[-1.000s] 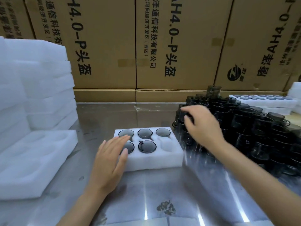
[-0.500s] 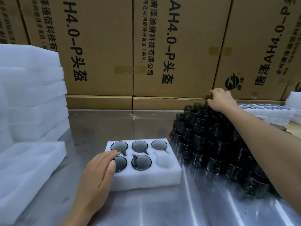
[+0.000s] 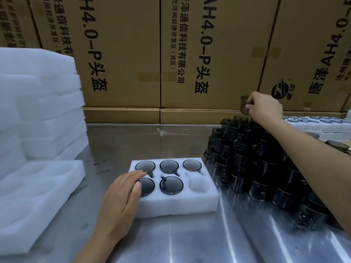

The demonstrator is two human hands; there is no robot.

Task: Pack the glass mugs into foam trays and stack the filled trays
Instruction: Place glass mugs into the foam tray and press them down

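A white foam tray lies on the steel table with several dark glass mugs in its pockets; the front right pocket is bare. My left hand rests flat on the tray's front left corner, fingers apart. A tall pile of dark glass mugs stands to the right. Above the pile's top, my right hand grips one smoky glass mug, lifted clear of the pile.
Stacks of white foam trays rise at the left, with one hollow tray lying in front. Filled trays sit at the far right. Cardboard boxes wall off the back of the steel table.
My right hand went from the near side of the mug pile up to its top and has lifted one mug off it. My left hand stays on the tray.
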